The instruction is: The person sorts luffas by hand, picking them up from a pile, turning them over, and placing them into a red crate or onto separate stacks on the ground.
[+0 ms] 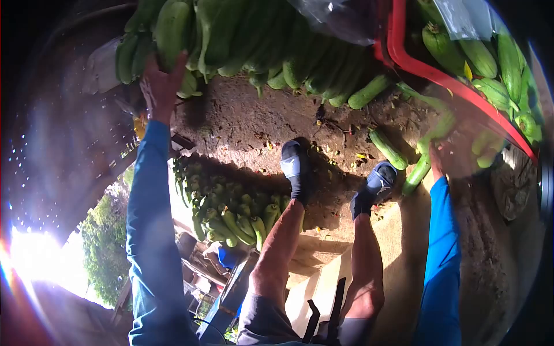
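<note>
My left hand (160, 89) is raised at the upper left, its fingers and thumb around the lower end of a thick green cucumber-like vegetable (173, 34) at the edge of a large stack (242, 37). On the right, my right hand (438, 161) is low over the ground, beside a long green vegetable (418, 175); blur hides its fingers and whether it grips anything. A blurred green vegetable (441, 127) lies just above that hand. Another one (388, 149) rests on the ground to its left.
A red rim (444, 78) curves past more green vegetables (479, 57) and clear plastic (464, 17) at the upper right. A second heap (231, 210) lies left of my feet (291, 161). Leaf scraps litter the dirt floor (242, 115). Bright glare fills the lower left.
</note>
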The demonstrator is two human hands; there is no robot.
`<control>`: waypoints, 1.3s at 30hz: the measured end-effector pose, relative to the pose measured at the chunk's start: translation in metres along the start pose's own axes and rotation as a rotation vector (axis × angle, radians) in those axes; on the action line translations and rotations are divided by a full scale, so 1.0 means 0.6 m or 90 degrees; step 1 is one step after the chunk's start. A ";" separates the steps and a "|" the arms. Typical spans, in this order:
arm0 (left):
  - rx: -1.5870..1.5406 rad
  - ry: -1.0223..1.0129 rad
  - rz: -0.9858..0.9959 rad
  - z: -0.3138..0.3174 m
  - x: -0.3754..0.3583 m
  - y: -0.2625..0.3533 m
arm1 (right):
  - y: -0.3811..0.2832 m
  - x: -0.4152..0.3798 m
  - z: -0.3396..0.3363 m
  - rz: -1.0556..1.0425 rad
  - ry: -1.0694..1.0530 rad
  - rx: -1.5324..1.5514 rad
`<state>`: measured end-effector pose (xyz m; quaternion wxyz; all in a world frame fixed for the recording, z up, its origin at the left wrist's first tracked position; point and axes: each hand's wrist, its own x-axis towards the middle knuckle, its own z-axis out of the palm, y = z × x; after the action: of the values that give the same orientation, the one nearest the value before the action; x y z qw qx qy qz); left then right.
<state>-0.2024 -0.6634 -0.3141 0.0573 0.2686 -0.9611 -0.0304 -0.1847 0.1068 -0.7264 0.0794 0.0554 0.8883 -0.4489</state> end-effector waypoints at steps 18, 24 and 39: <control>-0.328 -0.301 0.371 0.248 -0.274 0.342 | -0.270 -0.023 -0.006 0.449 -0.222 0.018; -0.164 -0.503 0.231 0.457 -0.273 0.461 | -0.265 -0.038 0.015 0.111 0.050 -0.060; -0.103 -0.682 0.286 0.413 -0.280 0.535 | -0.312 -0.063 0.038 -0.091 0.061 -0.234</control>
<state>-0.2554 -0.2952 -0.5472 -0.4113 -0.0001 -0.8839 -0.2225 -0.1772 -0.0232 -0.5851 0.0135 -0.0019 0.9597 -0.2805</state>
